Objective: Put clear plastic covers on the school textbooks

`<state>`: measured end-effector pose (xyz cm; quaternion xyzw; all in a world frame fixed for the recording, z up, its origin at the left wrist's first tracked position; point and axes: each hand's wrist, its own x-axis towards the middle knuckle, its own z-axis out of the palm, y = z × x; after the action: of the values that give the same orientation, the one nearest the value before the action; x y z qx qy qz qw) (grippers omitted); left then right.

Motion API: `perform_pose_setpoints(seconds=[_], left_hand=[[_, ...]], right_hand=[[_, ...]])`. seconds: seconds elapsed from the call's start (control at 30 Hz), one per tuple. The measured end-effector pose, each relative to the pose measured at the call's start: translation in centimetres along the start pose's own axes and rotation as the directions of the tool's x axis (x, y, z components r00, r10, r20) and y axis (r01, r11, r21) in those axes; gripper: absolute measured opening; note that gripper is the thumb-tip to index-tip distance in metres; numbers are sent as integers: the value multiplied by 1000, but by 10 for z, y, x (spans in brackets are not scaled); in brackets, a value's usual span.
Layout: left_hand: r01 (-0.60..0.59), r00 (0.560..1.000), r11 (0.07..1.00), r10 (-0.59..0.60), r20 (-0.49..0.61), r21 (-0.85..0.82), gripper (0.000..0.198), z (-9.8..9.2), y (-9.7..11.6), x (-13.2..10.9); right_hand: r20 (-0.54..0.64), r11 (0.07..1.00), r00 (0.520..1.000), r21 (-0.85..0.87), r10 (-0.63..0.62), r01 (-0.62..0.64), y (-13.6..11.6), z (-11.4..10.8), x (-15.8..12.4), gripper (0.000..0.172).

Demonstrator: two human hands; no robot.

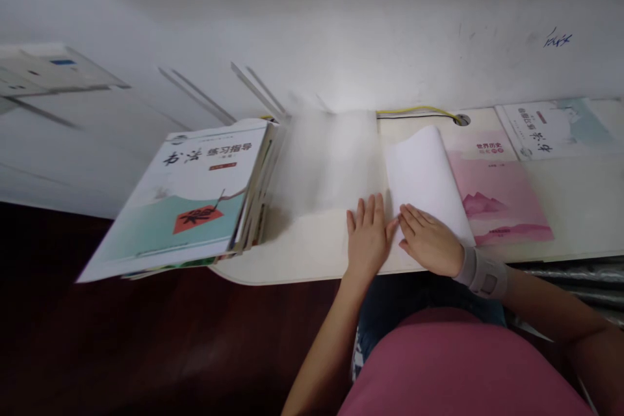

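A white sheet [422, 172] with a raised, curved far edge lies in front of me; I cannot tell whether it is a loose page or part of a book. To its left spreads a blurred, translucent film-like sheet [331, 156]. My left hand [368, 237] rests flat where the two meet, fingers stretched forward over the film's near edge. On the white sheet lies my right hand [431, 239], flat, its fingers pointing left and their tips close to the left thumb. Neither hand grips anything. Beside the white sheet is a pink book [497, 182], partly covered by it.
A stack of books [195, 198] stands at the left, overhanging the white table [292, 253]. Another booklet [556, 127] lies at the far right. Along the wall a yellow cable [414, 108] runs to a round hole [461, 119]. A wall socket [49, 71] is at upper left.
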<state>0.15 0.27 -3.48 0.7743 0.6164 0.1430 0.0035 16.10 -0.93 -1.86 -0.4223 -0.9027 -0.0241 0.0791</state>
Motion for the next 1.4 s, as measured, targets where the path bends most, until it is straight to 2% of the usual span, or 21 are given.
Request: perform_pose_setpoints(seconds=[0.1,0.27,0.37,0.57,0.7,0.8,0.87,1.0,1.17,1.4], left_hand=[[-6,1000,1000,6,19,-25,65,0,-1,0],[-27,999,998,29,31,-60,65,-1,-4,-2],[-40,998,998,42,46,-44,65,-1,-4,-4],[-59,996,998,58,73,7,67,-3,-3,-3],[-65,995,998,64,74,14,64,-6,-2,-2],[-63,995,998,61,79,14,62,-7,-1,-3],[-63,995,998,62,80,13,61,-6,-1,-3],[-67,995,998,67,70,5,58,-6,-1,-3],[-78,995,997,80,58,-24,55,-6,-3,-3],[-51,998,998,51,30,-28,57,-7,-3,-5]], right_hand=[[8,998,998,18,-60,60,-2,-2,-3,44],[56,989,989,59,-137,133,10,-5,3,44],[63,993,992,50,-108,105,17,-4,9,45],[39,998,998,46,39,-40,16,8,19,50],[42,998,997,34,60,-61,11,-1,16,49],[21,999,999,-21,26,-25,16,-21,5,45],[47,998,998,-41,-45,47,26,-32,-2,47],[137,981,974,-43,-181,189,46,-33,-8,61],[126,982,978,-65,-168,177,46,-22,-6,62],[117,986,983,-64,-143,151,38,-26,-8,62]])
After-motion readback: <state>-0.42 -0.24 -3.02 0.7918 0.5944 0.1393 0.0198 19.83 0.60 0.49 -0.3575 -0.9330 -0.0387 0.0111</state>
